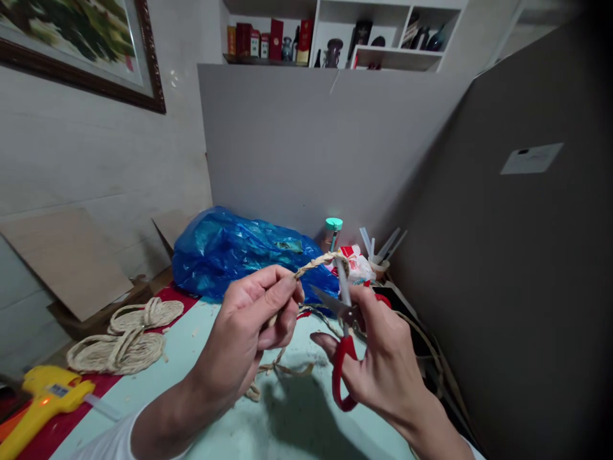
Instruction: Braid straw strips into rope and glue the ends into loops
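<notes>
A braided straw cord (316, 262) is pinched between the thumb and fingers of my left hand (256, 313), and its upper end arches to the right. My right hand (383, 358) holds red-handled scissors (343, 370) with the blades spread apart. The upper blade touches or overlaps the cord near its far end; which one I cannot tell. More of the cord hangs below my left hand, and loose strands (287, 369) lie over the pale green tabletop (201, 338).
Coiled cord bundles (129, 348) and a yellow glue gun (50, 393) lie at the left. Behind my hands are a blue plastic bag (230, 249), a green-lidded jar (334, 225) and a cup of white sticks (380, 263). Grey panels stand behind and at the right.
</notes>
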`<control>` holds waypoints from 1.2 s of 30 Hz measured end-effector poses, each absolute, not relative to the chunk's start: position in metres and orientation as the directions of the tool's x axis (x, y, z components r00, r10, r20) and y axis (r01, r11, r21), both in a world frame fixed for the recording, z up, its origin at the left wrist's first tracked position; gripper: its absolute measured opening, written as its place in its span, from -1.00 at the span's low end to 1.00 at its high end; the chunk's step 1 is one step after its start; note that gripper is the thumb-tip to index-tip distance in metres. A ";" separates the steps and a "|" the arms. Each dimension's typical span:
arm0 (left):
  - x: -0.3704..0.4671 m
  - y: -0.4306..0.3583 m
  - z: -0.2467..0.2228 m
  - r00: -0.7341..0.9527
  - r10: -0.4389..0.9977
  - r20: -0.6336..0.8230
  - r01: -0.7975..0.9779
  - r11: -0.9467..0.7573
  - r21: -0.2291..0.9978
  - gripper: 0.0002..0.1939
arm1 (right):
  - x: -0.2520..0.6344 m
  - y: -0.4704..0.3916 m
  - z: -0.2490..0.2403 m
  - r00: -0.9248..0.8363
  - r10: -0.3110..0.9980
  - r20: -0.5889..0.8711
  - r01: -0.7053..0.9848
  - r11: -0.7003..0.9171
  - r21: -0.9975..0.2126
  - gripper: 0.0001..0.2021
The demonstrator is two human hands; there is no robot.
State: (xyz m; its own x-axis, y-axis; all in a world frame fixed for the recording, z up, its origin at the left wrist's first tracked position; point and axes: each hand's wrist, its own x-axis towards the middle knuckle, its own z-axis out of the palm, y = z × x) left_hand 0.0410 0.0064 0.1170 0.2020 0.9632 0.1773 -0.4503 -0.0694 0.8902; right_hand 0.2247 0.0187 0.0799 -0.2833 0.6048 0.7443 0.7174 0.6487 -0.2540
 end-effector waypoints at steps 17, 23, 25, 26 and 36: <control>0.044 -0.004 0.112 0.162 0.941 0.298 -0.145 -0.276 0.950 -0.72 | 0.228 0.021 0.069 -0.401 0.477 0.782 0.817 0.572 0.070 -0.65; 0.043 -0.005 0.112 0.139 0.899 0.415 0.035 -0.423 0.905 -0.70 | 0.226 0.021 0.070 -0.425 0.397 0.814 0.816 0.557 0.154 -0.75; 0.042 -0.005 0.112 0.126 0.888 0.442 0.077 -0.453 0.888 -0.71 | 0.227 0.021 0.073 -0.433 0.382 0.816 0.804 0.573 0.158 -0.77; 0.042 -0.006 0.112 0.123 0.885 0.450 0.088 -0.461 0.883 -0.72 | 0.227 0.021 0.075 -0.435 0.374 0.819 0.801 0.576 0.162 -0.77; 0.042 -0.005 0.113 0.098 0.906 0.412 0.049 -0.418 0.907 -0.75 | 0.237 0.023 0.074 -0.335 0.364 0.869 0.816 0.573 0.075 -0.86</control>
